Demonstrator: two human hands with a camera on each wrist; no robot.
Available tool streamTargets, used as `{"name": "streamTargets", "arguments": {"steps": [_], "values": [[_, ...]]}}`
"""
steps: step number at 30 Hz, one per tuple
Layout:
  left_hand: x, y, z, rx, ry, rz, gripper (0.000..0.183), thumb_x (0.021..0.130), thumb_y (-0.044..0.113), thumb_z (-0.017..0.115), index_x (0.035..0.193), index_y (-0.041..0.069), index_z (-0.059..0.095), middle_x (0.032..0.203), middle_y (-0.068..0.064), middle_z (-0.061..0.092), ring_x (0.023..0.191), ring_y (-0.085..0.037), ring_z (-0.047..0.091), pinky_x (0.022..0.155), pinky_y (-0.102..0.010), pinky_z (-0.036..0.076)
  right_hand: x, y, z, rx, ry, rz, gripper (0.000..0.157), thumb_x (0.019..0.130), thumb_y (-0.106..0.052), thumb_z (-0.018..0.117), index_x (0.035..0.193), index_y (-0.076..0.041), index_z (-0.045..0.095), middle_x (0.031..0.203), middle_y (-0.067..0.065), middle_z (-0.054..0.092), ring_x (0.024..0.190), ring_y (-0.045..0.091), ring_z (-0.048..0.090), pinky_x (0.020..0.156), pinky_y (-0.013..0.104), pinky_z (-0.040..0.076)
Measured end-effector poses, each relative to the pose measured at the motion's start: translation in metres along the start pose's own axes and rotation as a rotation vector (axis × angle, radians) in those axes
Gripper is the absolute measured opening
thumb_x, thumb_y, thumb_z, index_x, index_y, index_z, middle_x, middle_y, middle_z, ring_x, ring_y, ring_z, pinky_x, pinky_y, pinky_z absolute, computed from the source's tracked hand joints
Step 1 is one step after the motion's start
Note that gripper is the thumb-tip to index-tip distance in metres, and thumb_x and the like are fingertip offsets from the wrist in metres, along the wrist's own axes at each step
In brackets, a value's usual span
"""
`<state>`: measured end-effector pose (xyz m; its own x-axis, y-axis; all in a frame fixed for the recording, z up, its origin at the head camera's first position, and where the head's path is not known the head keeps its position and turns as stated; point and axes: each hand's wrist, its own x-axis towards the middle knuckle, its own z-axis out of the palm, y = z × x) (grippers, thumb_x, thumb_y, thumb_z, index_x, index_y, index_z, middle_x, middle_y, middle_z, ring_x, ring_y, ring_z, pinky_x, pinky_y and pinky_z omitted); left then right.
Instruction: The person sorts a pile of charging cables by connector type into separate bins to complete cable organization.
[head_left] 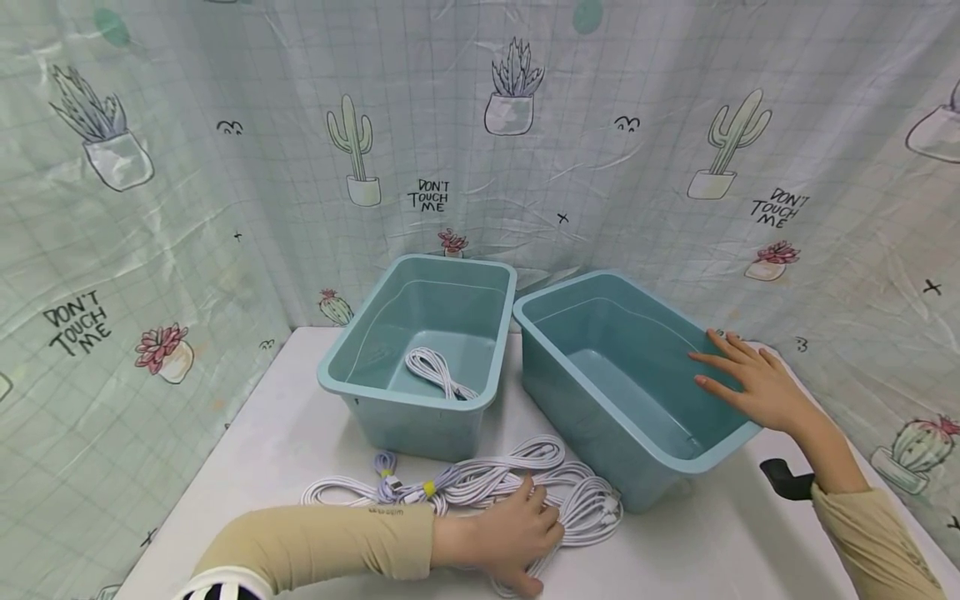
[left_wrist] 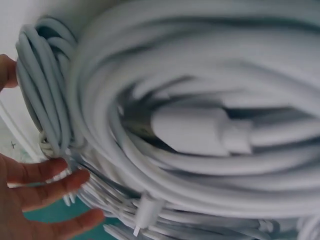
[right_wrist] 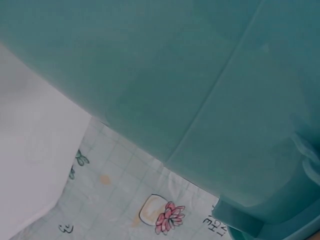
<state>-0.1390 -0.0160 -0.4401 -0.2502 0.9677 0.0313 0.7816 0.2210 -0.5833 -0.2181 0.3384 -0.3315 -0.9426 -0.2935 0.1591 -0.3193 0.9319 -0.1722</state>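
My left hand (head_left: 517, 529) reaches down over a pile of bundled white cables (head_left: 592, 508) on the table, its fingers spread. In the left wrist view its fingertips (left_wrist: 47, 170) lie beside a small coiled cable (left_wrist: 47, 85), with a fingertip on the coil's other side; a larger coil with a white plug (left_wrist: 190, 130) fills the foreground. My right hand (head_left: 757, 387) rests across the right rim of the right blue-green bin (head_left: 630, 450), its straight fingers extending over the inside. The right wrist view shows the bin's outer wall (right_wrist: 150, 85), without the fingers.
A second blue-green bin (head_left: 420, 429) stands to the left, with one bundled white cable (head_left: 435, 371) inside. Two purple-tinted cables with yellow ties (head_left: 429, 488) lie near its front. The white table (head_left: 292, 433) is enclosed by a cactus-print curtain (head_left: 600, 167).
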Motion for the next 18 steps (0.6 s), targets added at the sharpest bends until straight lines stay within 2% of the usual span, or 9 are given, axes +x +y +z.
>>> {"name": "streamTargets", "arguments": {"steps": [4, 6, 11, 18], "values": [[0.002, 0.005, 0.000, 0.049, 0.017, -0.032, 0.064, 0.067, 0.075, 0.037, 0.093, 0.018, 0.053, 0.093, 0.004, 0.055, 0.093, -0.020, 0.054, 0.082, -0.041, 0.041, 0.000, 0.000, 0.001, 0.004, 0.006, -0.004, 0.056, 0.087, -0.045, 0.046, 0.128, -0.007, 0.047, 0.145, 0.023, 0.020, 0.135, 0.043, 0.008, 0.096, 0.069, 0.007], [0.002, 0.006, 0.000, 0.046, 0.005, -0.036, 0.065, 0.068, 0.074, 0.037, 0.094, 0.018, 0.055, 0.094, 0.003, 0.055, 0.093, -0.020, 0.053, 0.081, -0.040, 0.040, -0.001, 0.001, 0.001, 0.010, 0.014, -0.012, 0.055, 0.087, -0.044, 0.047, 0.128, -0.008, 0.047, 0.145, 0.023, 0.020, 0.135, 0.042, 0.008, 0.096, 0.069, 0.007], [0.004, 0.009, 0.001, 0.017, -0.033, -0.037, 0.064, 0.073, 0.068, 0.037, 0.101, 0.014, 0.058, 0.100, 0.000, 0.054, 0.095, -0.021, 0.052, 0.079, -0.037, 0.040, -0.002, 0.002, 0.002, 0.014, 0.032, -0.031, 0.053, 0.087, -0.042, 0.048, 0.127, -0.008, 0.048, 0.145, 0.023, 0.021, 0.135, 0.042, 0.010, 0.095, 0.069, 0.008], [0.003, 0.013, -0.001, 0.032, -0.010, -0.081, 0.062, 0.073, 0.061, 0.041, 0.105, 0.011, 0.059, 0.111, -0.006, 0.051, 0.098, -0.022, 0.053, 0.080, -0.037, 0.042, -0.001, 0.001, 0.001, 0.012, 0.014, -0.023, 0.055, 0.087, -0.044, 0.047, 0.128, -0.007, 0.047, 0.145, 0.023, 0.020, 0.135, 0.043, 0.010, 0.095, 0.069, 0.008]]}}
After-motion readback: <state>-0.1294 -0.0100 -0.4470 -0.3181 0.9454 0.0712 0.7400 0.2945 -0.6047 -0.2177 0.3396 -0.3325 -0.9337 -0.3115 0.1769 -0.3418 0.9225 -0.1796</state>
